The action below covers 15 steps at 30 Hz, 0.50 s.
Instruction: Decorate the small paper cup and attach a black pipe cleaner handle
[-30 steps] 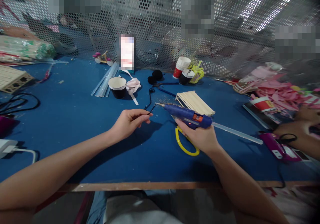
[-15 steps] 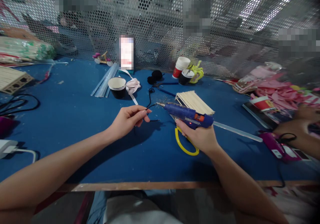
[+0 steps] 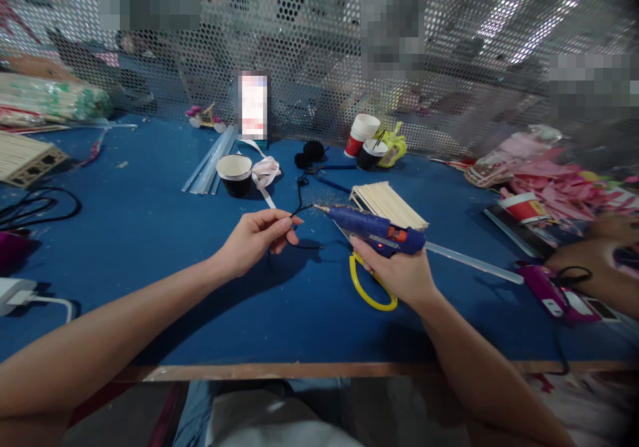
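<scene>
Between thumb and fingers, my left hand [image 3: 267, 235] pinches a thin black cord [image 3: 302, 209]. One end of the cord hangs below the fingers, and another stretch runs toward the black yarn ball [image 3: 313, 151]. My right hand [image 3: 397, 267] is wrapped round the handle of a blue hot glue gun [image 3: 362, 221]. Its metal nozzle points left and lies at or just beside the cord; contact is hard to make out. A clear glue stick [image 3: 474, 262] sticks out of the gun's back. Yellow-handled scissors [image 3: 372, 294] lie under the gun, blades partly hidden.
A black paper cup [image 3: 234, 175], white ribbon [image 3: 266, 171] and loose glue sticks [image 3: 212, 161] lie behind my left hand. A wooden stick piece [image 3: 389, 204] and blue-handled pliers [image 3: 334, 184] sit beyond the gun. Another person's arm [image 3: 589, 261] reaches in at right, near a purple power strip [image 3: 559, 294].
The loose cord end below my left fingers has shifted slightly right and down. Both hands and the glue gun stay almost where they were.
</scene>
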{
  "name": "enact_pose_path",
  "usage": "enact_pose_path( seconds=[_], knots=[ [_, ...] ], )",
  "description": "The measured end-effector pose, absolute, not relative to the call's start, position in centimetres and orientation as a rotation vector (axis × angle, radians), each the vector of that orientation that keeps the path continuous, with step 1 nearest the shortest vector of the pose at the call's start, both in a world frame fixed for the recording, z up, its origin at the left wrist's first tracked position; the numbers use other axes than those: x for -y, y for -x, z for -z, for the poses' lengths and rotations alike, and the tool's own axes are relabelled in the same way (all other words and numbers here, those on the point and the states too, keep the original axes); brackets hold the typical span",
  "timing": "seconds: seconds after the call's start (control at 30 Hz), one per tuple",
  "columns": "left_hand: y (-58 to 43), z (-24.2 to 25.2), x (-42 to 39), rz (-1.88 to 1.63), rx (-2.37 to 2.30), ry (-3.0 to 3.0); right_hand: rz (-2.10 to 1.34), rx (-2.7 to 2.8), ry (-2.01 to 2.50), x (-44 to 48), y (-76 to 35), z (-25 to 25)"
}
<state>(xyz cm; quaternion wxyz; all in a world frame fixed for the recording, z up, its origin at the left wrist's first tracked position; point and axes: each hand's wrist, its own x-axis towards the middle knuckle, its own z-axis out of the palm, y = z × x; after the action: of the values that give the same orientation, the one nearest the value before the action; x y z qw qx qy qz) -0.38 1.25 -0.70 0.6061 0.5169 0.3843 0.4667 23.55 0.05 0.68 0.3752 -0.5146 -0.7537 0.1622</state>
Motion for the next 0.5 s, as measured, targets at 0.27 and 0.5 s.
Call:
enact_pose_path(
  seconds=[0.27,0.5],
  knots=[
    [0.1,0.8,-1.1,-1.04,-0.861,-1.137,-0.471,1.854,1.325,0.3,-22.9,-1.4],
    [0.0,-0.5,-2.1,-1.057,-0.839,-0.95,-0.622,1.787,1.354,0.3,-22.9,-1.7]
  ],
)
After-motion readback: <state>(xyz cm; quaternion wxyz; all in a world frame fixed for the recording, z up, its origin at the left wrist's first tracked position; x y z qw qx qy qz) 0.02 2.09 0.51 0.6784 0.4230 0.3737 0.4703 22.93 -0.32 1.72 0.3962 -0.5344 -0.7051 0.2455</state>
